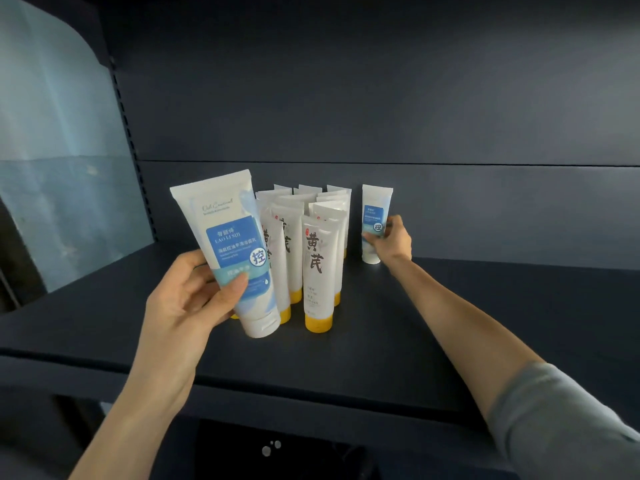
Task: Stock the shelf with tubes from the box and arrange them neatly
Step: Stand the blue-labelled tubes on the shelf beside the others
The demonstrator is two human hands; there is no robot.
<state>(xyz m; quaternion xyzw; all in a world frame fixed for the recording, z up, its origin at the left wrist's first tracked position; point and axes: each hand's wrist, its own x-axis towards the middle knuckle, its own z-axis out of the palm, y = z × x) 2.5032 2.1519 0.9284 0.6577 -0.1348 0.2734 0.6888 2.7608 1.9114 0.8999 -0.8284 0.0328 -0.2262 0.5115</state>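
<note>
Dark blue shelf (450, 341) carries a tight cluster of yellow-capped tubes (317, 271) mid-depth, marked with large brush characters "黄芪". Right hand (393, 242) has fingers pinching a blue-label tube (375, 223) standing toward the back edge. Left hand (194, 292) has fingers wrapped round a second blue-label tube (235, 251), held tilted just above the front edge; it reads "LAO LI SHI" and "控". That tilted tube could likely clip the cluster and topple the cap-standing rows.
</note>
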